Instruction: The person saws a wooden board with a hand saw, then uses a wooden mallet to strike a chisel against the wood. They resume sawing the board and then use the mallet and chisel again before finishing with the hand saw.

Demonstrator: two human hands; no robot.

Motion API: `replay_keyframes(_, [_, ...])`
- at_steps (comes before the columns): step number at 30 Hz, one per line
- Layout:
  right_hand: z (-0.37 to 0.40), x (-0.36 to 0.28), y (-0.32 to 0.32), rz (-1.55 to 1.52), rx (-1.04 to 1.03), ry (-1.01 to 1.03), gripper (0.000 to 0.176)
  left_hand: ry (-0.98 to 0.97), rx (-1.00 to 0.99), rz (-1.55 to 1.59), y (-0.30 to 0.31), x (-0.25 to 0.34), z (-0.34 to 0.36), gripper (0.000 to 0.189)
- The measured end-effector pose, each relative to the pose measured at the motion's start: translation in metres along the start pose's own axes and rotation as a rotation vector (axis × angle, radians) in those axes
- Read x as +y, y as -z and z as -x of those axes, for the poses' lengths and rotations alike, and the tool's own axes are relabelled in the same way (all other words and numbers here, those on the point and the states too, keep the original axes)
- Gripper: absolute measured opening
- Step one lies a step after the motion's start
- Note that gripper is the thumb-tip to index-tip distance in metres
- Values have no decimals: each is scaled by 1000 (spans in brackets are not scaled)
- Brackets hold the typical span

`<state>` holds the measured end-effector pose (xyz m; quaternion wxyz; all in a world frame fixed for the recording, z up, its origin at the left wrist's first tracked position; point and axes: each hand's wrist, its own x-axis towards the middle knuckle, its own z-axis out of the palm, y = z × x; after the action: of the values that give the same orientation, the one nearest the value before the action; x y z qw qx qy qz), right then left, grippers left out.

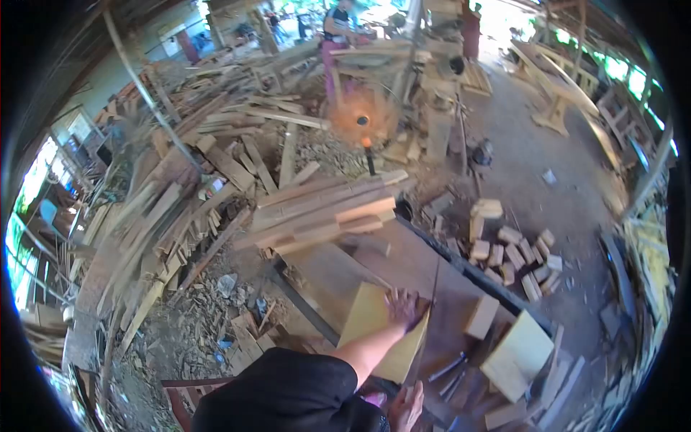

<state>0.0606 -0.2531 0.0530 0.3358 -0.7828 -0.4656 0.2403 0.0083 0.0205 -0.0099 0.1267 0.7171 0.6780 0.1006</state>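
My left hand [404, 309] lies flat with spread fingers on a pale yellow wooden board [371, 324], near its far right corner. The board rests on a brown worktable [410, 252], beside a thin dark strip [433, 288] running lengthwise along the tabletop. At the board's near end is my right hand [407, 408], its fingers stretched forward and nothing visible in them. Right of the hands, a small wood block [481, 317] and a wide pale block [518, 356] lie close to some dark metal tools [450, 371].
Long planks [324, 212] are stacked across the table's far end. An orange round blur [363, 119] stands beyond them. Cut blocks [515, 255] lie on the ground at right. Scrap wood [165, 223] is heaped at left. Another person [337, 29] stands in the background.
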Motion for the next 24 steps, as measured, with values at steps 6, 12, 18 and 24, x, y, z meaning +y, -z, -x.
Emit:
replay_keyframes(6, [-53,-20,-23,110,-25,-71,44,6,-66,28,10,5,2,60])
replay_keyframes(12, [-46,-30,-15,87,50,42,35,-23,37,35,9,7,3,55])
replay_keyframes(18, [-41,-13,-15,42,-129,-118,36,24,42,20,9,6,2,52])
replay_keyframes(24, [-72,-14,-21,59,-32,-68,36,61,14,92,12,11,3,46])
